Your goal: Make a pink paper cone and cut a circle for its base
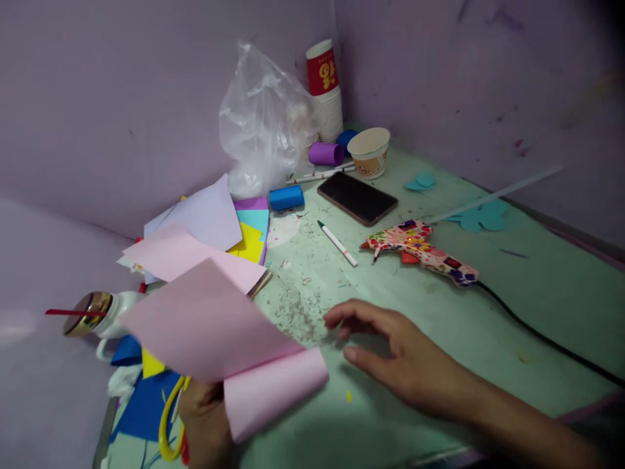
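Note:
My left hand (202, 417) is low at the front left, closed on a folded pink paper sheet (219, 332) that curls over it; yellow-handled scissors (170, 417) hang by the same hand. My right hand (390, 352) hovers just above the green table (512, 286) near the front, fingers spread and pointing left toward scattered paper crumbs (297, 312). Nothing is in it.
A patterned glue gun (420, 251) with a black cord lies mid-table, beside a pen (338, 243) and a phone (357, 197). Behind are a paper cup (369, 152), stacked cups (326, 91), a plastic bag (263, 124), blue and purple rolls. Coloured sheets (205, 241) pile at left.

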Action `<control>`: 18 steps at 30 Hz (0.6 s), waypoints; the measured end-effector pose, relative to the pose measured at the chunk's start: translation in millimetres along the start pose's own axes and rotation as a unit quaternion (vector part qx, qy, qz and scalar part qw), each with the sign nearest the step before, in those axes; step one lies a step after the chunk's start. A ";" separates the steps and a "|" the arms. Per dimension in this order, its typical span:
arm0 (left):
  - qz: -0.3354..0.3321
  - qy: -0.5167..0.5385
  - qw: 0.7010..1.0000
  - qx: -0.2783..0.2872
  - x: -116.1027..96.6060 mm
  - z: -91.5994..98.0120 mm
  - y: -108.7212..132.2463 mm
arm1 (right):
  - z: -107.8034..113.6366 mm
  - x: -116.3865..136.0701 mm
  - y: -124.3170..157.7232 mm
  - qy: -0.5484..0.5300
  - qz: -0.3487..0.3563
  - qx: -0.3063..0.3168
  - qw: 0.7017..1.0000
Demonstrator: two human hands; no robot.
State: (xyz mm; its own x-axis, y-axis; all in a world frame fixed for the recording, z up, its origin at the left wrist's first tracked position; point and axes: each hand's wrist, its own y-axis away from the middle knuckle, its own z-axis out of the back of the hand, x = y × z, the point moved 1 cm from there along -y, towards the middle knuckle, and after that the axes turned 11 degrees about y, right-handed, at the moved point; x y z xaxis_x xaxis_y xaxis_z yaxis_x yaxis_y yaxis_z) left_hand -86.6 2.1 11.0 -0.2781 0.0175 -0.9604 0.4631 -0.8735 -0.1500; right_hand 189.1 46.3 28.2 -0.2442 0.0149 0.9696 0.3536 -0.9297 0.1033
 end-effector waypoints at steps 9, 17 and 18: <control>-0.106 -0.039 0.986 0.122 -27.6 -23.5 2.6 | -6.4 1.9 -2.6 -0.041 -0.001 0.075 0.996; -0.200 -0.119 0.949 0.214 -46.0 -44.7 14.0 | -14.7 2.1 -5.0 -0.099 0.049 0.115 0.987; -0.201 -0.127 0.947 0.217 -48.3 -46.4 14.5 | -16.7 1.3 -5.2 -0.099 0.048 0.124 0.986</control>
State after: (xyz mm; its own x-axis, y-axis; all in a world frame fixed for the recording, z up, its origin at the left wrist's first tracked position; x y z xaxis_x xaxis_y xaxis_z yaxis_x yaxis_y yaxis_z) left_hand -27.4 11.2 44.4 -0.5777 0.3221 -0.7500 -0.0982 -0.9396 -0.3279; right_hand 171.9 45.0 25.2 -0.0274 0.0253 0.9993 0.5822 -0.8122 0.0366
